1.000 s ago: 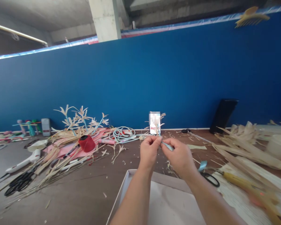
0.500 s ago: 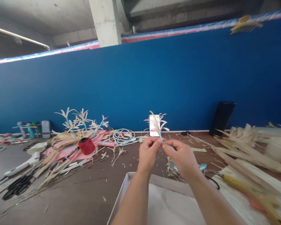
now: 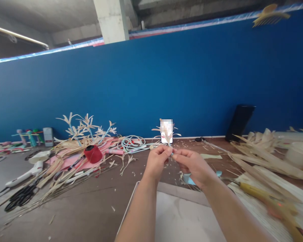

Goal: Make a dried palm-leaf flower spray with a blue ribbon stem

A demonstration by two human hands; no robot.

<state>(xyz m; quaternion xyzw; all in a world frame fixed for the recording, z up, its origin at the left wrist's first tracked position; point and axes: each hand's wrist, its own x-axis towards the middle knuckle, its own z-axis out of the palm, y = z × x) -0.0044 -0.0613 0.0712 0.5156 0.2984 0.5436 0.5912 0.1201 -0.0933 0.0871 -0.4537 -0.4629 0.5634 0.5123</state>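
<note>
My left hand (image 3: pixel 157 162) is closed in a pinch on the base of a pale dried-husk flower (image 3: pixel 168 137), whose narrow petals fan out above the fingertips. Close beside it, my right hand (image 3: pixel 192 165) is closed too, fingertips together at the flower's stem on a thin blue strip (image 3: pixel 172 154) that barely shows. Behind the petals a phone with a lit screen (image 3: pixel 166 138) leans against the blue wall. Beneath my forearms lies a shallow white box or tray (image 3: pixel 184 215).
Left of me are a red thread spool (image 3: pixel 93 154), finished husk flowers (image 3: pixel 87 125), black scissors (image 3: pixel 21 196) and a white corded tool (image 3: pixel 25 176). A yellow glue gun (image 3: pixel 270 201), loose husks (image 3: pixel 262 144) and a black upright object (image 3: pixel 239 122) are at right.
Both hands have shifted slightly left, and the flower has turned between the fingertips. The blue strip that stretched along my right fingers now shows only as a short bit. The view has tipped down slightly.
</note>
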